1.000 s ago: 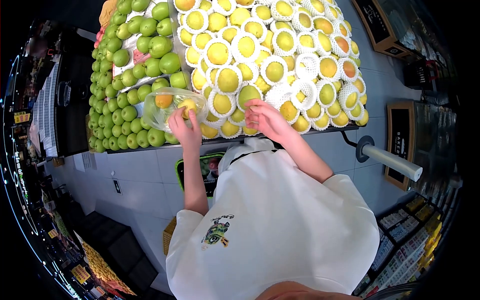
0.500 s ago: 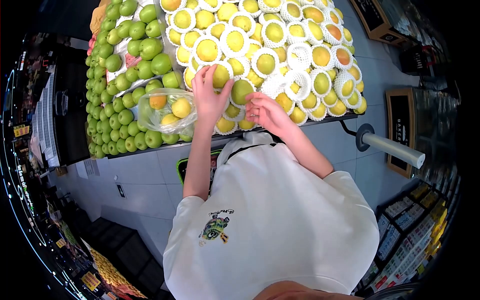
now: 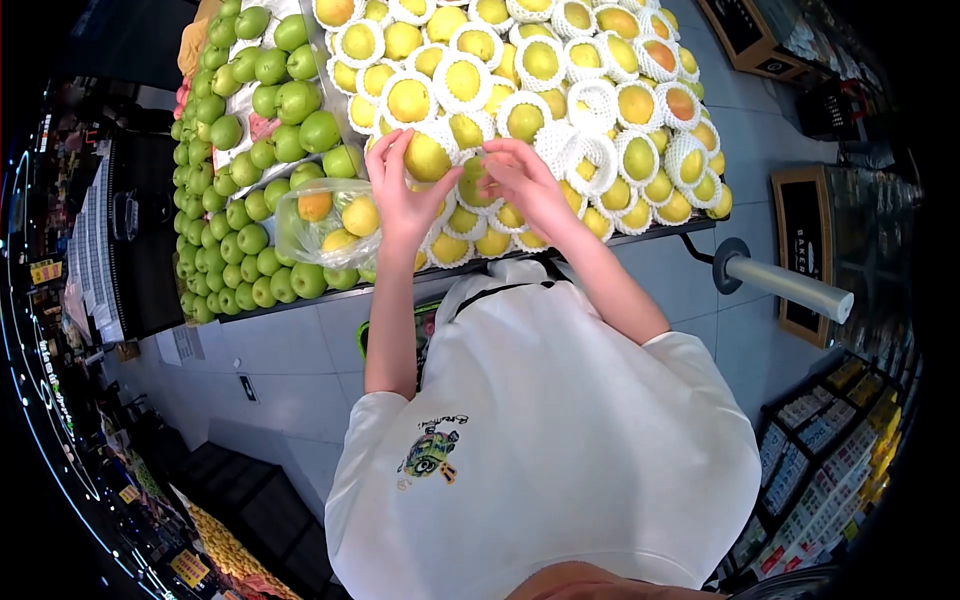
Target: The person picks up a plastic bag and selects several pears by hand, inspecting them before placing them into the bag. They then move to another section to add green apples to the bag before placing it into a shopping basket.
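Observation:
My left hand [image 3: 402, 195] is curved around a round yellow fruit [image 3: 428, 157] in a white foam net, fingers on its left side and thumb at its lower right. My right hand [image 3: 530, 188] hovers close by with fingers bent and slightly apart. Its fingertips overlap the right edge of a greenish-yellow fruit [image 3: 473, 184] in this view. Left of my left wrist, a clear plastic bag [image 3: 290, 235] with several yellow and orange fruits rests on the green apples [image 3: 251, 237].
Rows of foam-netted yellow fruit [image 3: 540, 60] cover the stand's right side. An empty foam net [image 3: 592, 165] lies among them. A grey roll on a holder [image 3: 790, 285] sticks out from the stand's right edge. A green-edged basket [image 3: 364, 338] shows below the stand.
My right hand has moved up and left, its fingertips now over the greenish-yellow fruit. My left hand and the fruit at its fingers have shifted slightly left.

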Demonstrator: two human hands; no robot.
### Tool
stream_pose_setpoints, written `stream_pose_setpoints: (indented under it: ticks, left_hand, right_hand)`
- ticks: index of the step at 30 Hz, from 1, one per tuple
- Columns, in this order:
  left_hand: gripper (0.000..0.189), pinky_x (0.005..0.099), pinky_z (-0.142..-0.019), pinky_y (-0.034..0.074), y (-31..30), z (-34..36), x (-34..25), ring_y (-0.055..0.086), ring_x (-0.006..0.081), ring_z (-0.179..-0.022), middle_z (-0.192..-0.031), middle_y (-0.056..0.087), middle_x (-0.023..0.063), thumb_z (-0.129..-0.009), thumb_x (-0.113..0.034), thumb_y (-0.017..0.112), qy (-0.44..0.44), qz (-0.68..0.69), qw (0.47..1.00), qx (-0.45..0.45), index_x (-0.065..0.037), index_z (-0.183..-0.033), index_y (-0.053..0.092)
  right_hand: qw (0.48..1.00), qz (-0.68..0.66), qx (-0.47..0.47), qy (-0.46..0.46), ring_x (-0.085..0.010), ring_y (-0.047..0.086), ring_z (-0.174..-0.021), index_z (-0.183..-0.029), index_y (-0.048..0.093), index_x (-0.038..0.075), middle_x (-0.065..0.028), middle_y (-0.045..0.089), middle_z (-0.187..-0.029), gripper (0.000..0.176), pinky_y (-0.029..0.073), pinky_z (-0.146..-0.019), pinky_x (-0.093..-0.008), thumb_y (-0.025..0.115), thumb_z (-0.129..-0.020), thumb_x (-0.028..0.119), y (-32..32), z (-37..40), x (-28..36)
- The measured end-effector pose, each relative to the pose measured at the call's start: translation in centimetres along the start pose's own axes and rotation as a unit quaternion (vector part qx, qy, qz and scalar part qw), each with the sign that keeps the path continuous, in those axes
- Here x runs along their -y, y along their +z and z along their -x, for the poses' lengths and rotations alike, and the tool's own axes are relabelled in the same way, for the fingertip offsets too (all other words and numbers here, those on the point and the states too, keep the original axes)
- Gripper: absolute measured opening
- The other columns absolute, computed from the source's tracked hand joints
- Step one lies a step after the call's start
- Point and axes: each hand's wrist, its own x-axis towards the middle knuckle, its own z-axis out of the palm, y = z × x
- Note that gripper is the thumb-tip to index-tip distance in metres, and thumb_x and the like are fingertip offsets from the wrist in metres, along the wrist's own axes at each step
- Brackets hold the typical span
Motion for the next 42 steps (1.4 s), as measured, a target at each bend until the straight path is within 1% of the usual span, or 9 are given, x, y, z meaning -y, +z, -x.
stream_pose_setpoints:
  ticks: [5, 11, 14, 16, 21, 28, 35, 37, 42]
  left_hand:
    - [0.080, 0.0417, -0.100, 0.051, -2.0, 1.6, -3.4, 0.055, 0.0308, -0.120, -0.137, 0.046, 0.0115, -0.063, -0.015, 0.099, 0.020, 0.027, 0.999, 0.013, -0.008, -0.132, 0.060]
    - [0.084, 0.0387, -0.097, 0.051, -3.4, 3.1, -5.1, 0.055, 0.0264, -0.119, -0.139, 0.041, 0.0103, -0.064, -0.016, 0.098, -0.022, 0.044, 0.999, 0.009, -0.008, -0.135, 0.054]
    - [0.090, 0.0370, -0.096, 0.050, -3.5, 4.6, -4.3, 0.056, 0.0239, -0.117, -0.136, 0.045, 0.0093, -0.062, -0.016, 0.099, -0.090, 0.200, 0.976, -0.020, -0.007, -0.136, 0.051]
    - [0.092, 0.0377, -0.099, 0.049, -3.6, 5.0, -3.8, 0.056, 0.0222, -0.117, -0.132, 0.050, 0.0083, -0.062, -0.012, 0.099, -0.032, 0.166, 0.985, 0.026, -0.005, -0.139, 0.048]
    - [0.090, 0.0401, -0.106, 0.047, -3.4, 5.9, -3.6, 0.055, 0.0249, -0.125, -0.135, 0.053, 0.0127, -0.070, -0.009, 0.095, -0.080, 0.311, 0.947, 0.017, -0.004, -0.142, 0.043]
    - [0.069, 0.0424, -0.111, 0.044, -4.1, 6.4, -2.5, 0.053, 0.0290, -0.132, -0.142, 0.054, 0.0191, -0.087, -0.011, 0.083, -0.197, 0.504, 0.841, -0.010, 0.000, -0.143, 0.043]
    - [0.055, 0.0397, -0.112, 0.042, -4.4, 6.8, -1.7, 0.052, 0.0260, -0.133, -0.146, 0.052, 0.0198, -0.098, -0.012, 0.070, -0.200, 0.467, 0.860, 0.050, 0.001, -0.145, 0.044]
    - [0.062, 0.0394, -0.107, 0.046, -4.4, 6.2, -1.4, 0.052, 0.0262, -0.133, -0.146, 0.052, 0.0180, -0.092, -0.013, 0.077, -0.120, 0.289, 0.946, 0.084, 0.000, -0.144, 0.046]
    - [0.090, 0.0403, -0.092, 0.054, -4.7, 5.9, -3.8, 0.058, 0.0275, -0.125, -0.140, 0.056, 0.0157, -0.070, -0.022, 0.094, -0.122, 0.098, 0.974, 0.166, -0.004, -0.145, 0.047]
  right_hand:
    - [0.937, 0.291, 0.030, -0.190, -0.0187, 0.062, -0.113, -0.147, 0.047, 0.010, -0.0114, 0.054, -0.139, 0.055, 0.051, -0.098, -0.0337, 0.070, -0.100, 0.026, 2.5, -1.7, 0.0]
    - [0.997, 0.022, 0.035, -0.063, -0.0135, 0.063, -0.112, -0.140, 0.056, 0.004, -0.0063, 0.065, -0.125, 0.041, 0.054, -0.090, -0.0288, 0.056, -0.108, 0.030, 4.2, -0.3, -0.3]
    - [0.996, -0.051, 0.064, -0.036, -0.0100, 0.063, -0.109, -0.140, 0.056, 0.002, -0.0062, 0.065, -0.125, 0.043, 0.054, -0.084, -0.0256, 0.051, -0.110, 0.032, 4.0, 0.1, -0.4]
    - [0.997, -0.045, 0.056, -0.034, -0.0050, 0.063, -0.098, -0.138, 0.058, 0.001, -0.0031, 0.067, -0.118, 0.043, 0.052, -0.075, -0.0192, 0.049, -0.111, 0.032, 4.3, 0.3, -0.5]
    - [0.998, -0.013, 0.050, -0.033, 0.0021, 0.059, -0.077, -0.131, 0.064, 0.001, 0.0024, 0.068, -0.100, 0.040, 0.046, -0.059, -0.0141, 0.055, -0.109, 0.032, 2.1, 0.2, -1.7]
    - [0.998, 0.052, -0.002, -0.043, -0.0059, 0.066, -0.086, -0.131, 0.063, -0.002, -0.0030, 0.070, -0.105, 0.039, 0.058, -0.067, -0.0208, 0.063, -0.105, 0.026, 4.2, 1.4, -0.5]
    - [0.992, 0.107, 0.003, -0.060, -0.0070, 0.067, -0.091, -0.133, 0.060, -0.002, -0.0059, 0.071, -0.109, 0.037, 0.058, -0.066, -0.0229, 0.067, -0.102, 0.015, 4.5, 1.8, -0.5]
    - [0.993, 0.101, -0.003, -0.069, -0.0062, 0.067, -0.091, -0.134, 0.059, -0.002, -0.0057, 0.071, -0.109, 0.037, 0.057, -0.065, -0.0225, 0.067, -0.101, 0.013, 4.3, 1.8, -0.9]
    - [0.974, 0.225, -0.022, -0.012, -0.0060, 0.066, -0.091, -0.136, 0.057, -0.002, -0.0055, 0.067, -0.111, 0.040, 0.055, -0.068, -0.0228, 0.068, -0.100, 0.013, 3.5, 1.9, -2.1]
